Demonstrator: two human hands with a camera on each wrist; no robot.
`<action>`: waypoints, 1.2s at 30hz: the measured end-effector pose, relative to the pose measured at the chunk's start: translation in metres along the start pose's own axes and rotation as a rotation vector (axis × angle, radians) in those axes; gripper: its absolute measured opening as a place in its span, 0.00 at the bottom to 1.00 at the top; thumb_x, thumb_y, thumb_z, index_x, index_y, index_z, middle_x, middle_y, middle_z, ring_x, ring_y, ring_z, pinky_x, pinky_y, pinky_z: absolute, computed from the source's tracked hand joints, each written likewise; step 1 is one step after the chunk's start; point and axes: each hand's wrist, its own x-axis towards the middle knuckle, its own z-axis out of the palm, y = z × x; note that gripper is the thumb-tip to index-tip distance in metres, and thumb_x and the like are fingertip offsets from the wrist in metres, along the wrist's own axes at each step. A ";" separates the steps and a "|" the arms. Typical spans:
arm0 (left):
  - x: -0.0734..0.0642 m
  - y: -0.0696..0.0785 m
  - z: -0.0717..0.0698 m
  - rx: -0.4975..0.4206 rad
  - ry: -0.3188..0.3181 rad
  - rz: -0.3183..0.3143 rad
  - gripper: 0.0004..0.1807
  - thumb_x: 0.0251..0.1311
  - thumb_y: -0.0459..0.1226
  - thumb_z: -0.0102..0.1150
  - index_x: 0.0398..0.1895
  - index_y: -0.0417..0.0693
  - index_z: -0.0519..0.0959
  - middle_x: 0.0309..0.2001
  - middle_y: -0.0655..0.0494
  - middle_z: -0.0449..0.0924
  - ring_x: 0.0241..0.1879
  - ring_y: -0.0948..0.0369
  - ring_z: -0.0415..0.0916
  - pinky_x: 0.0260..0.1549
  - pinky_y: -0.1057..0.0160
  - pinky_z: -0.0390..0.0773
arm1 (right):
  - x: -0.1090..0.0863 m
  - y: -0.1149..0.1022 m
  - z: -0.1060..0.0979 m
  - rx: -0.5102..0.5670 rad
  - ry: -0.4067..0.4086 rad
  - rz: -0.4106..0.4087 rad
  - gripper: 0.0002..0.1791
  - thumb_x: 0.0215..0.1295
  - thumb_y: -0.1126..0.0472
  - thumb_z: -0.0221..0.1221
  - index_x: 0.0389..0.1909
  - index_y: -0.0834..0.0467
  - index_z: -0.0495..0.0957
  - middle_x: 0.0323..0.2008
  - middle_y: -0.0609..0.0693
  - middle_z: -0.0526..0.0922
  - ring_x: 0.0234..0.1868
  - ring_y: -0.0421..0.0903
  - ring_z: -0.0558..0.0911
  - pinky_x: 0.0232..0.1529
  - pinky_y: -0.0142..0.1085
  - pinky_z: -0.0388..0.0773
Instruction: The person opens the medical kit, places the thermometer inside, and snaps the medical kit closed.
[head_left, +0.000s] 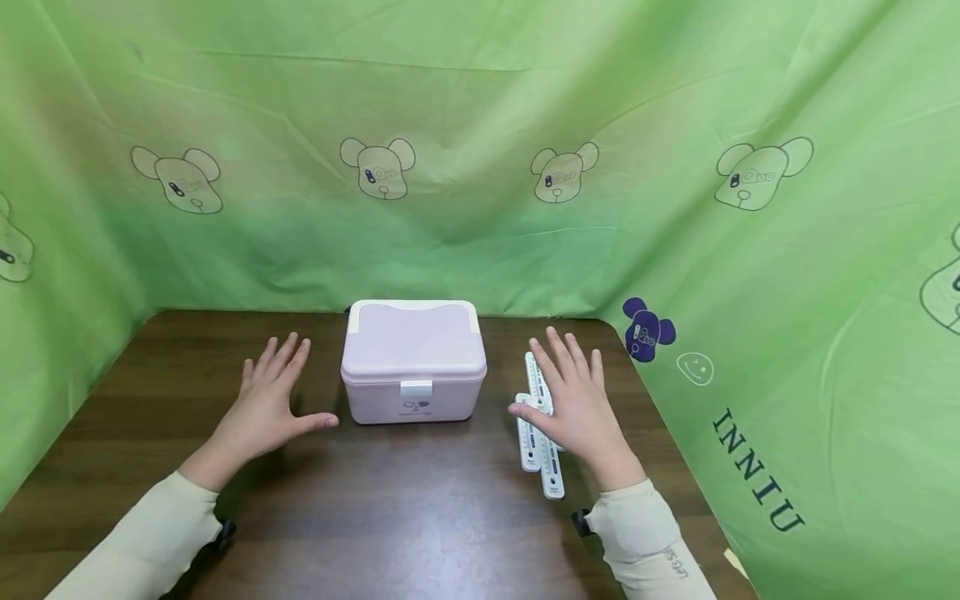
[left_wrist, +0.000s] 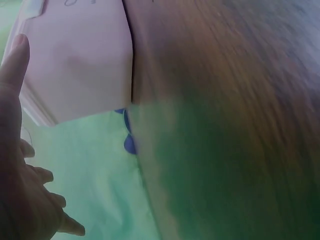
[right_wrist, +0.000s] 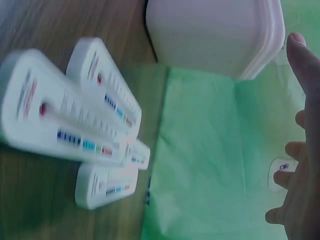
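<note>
A lidded pale pink storage box (head_left: 414, 358) with a white front latch (head_left: 416, 388) stands closed at the back middle of the table. My left hand (head_left: 262, 404) is spread to the left of it, thumb toward the box, holding nothing. To the right of the box lie several white thermometers (head_left: 552, 475), close together, with printed scales and red bulbs that show in the right wrist view (right_wrist: 75, 112). Over part of them hovers my right hand (head_left: 577, 408), fingers spread and empty, hiding some from the head view.
The dark wooden table (head_left: 360, 517) reaches back to a green cloth (head_left: 480, 242) printed with bear heads, which also hangs along both sides. A small pale scrap (head_left: 736, 562) sits at the right table edge.
</note>
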 end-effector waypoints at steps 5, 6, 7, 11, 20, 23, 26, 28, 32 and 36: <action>0.011 0.008 0.007 -0.056 -0.013 -0.035 0.75 0.44 0.70 0.73 0.85 0.54 0.35 0.84 0.47 0.35 0.82 0.42 0.29 0.73 0.26 0.36 | 0.001 -0.016 0.005 0.024 0.048 -0.015 0.58 0.58 0.24 0.59 0.83 0.47 0.50 0.83 0.53 0.47 0.82 0.61 0.46 0.77 0.68 0.36; 0.013 0.009 0.008 -0.069 -0.018 -0.044 0.75 0.44 0.69 0.74 0.85 0.54 0.34 0.84 0.47 0.35 0.82 0.42 0.29 0.72 0.26 0.37 | 0.001 -0.020 0.006 0.029 0.058 -0.014 0.58 0.59 0.24 0.59 0.83 0.47 0.50 0.83 0.54 0.48 0.82 0.60 0.46 0.77 0.68 0.36; 0.016 0.011 0.009 -0.079 -0.021 -0.052 0.76 0.44 0.68 0.74 0.84 0.54 0.34 0.84 0.48 0.35 0.82 0.42 0.29 0.72 0.26 0.38 | 0.001 -0.023 0.007 0.038 0.067 -0.012 0.58 0.58 0.24 0.59 0.83 0.47 0.50 0.83 0.54 0.48 0.82 0.60 0.46 0.77 0.67 0.36; 0.025 0.016 0.014 -0.120 -0.024 -0.063 0.76 0.44 0.68 0.74 0.84 0.50 0.34 0.84 0.47 0.36 0.82 0.42 0.31 0.72 0.26 0.41 | 0.000 -0.036 0.012 0.059 0.096 0.009 0.58 0.58 0.25 0.61 0.83 0.45 0.50 0.83 0.52 0.49 0.83 0.57 0.45 0.78 0.65 0.35; 0.034 0.024 0.020 -0.287 -0.076 -0.161 0.79 0.43 0.70 0.73 0.82 0.59 0.24 0.83 0.40 0.34 0.81 0.38 0.36 0.71 0.27 0.50 | 0.007 -0.068 0.016 0.078 0.172 0.018 0.58 0.54 0.29 0.68 0.81 0.50 0.55 0.82 0.55 0.51 0.81 0.61 0.51 0.76 0.68 0.45; 0.034 0.025 0.023 -0.329 -0.068 -0.147 0.78 0.45 0.67 0.75 0.83 0.56 0.26 0.83 0.43 0.34 0.81 0.38 0.38 0.73 0.30 0.51 | 0.009 -0.080 0.016 0.090 0.186 0.035 0.57 0.55 0.30 0.68 0.80 0.52 0.57 0.81 0.57 0.52 0.80 0.62 0.52 0.76 0.67 0.46; 0.034 0.027 0.028 -0.362 -0.058 -0.142 0.77 0.46 0.65 0.76 0.83 0.54 0.28 0.84 0.47 0.33 0.81 0.40 0.40 0.74 0.32 0.52 | 0.011 -0.092 0.018 0.134 0.200 0.057 0.57 0.56 0.32 0.69 0.80 0.55 0.58 0.80 0.59 0.53 0.80 0.62 0.52 0.78 0.64 0.45; 0.034 0.030 0.031 -0.380 -0.050 -0.152 0.76 0.46 0.65 0.76 0.84 0.54 0.29 0.84 0.47 0.35 0.81 0.40 0.41 0.74 0.32 0.52 | 0.011 -0.099 0.019 0.166 0.219 0.071 0.57 0.55 0.33 0.70 0.79 0.58 0.59 0.80 0.60 0.54 0.80 0.62 0.54 0.78 0.62 0.46; 0.036 0.034 0.037 -0.407 -0.022 -0.166 0.75 0.46 0.64 0.76 0.84 0.55 0.32 0.83 0.42 0.39 0.80 0.39 0.43 0.73 0.32 0.53 | 0.011 -0.113 0.024 0.206 0.282 0.098 0.57 0.54 0.34 0.72 0.77 0.61 0.62 0.77 0.61 0.59 0.76 0.64 0.60 0.77 0.59 0.52; 0.037 0.037 0.044 -0.422 0.016 -0.134 0.74 0.46 0.61 0.78 0.84 0.51 0.35 0.83 0.40 0.42 0.80 0.40 0.44 0.73 0.32 0.53 | 0.010 -0.124 0.028 0.237 0.353 0.140 0.55 0.51 0.36 0.75 0.74 0.61 0.66 0.72 0.61 0.65 0.70 0.63 0.67 0.72 0.55 0.62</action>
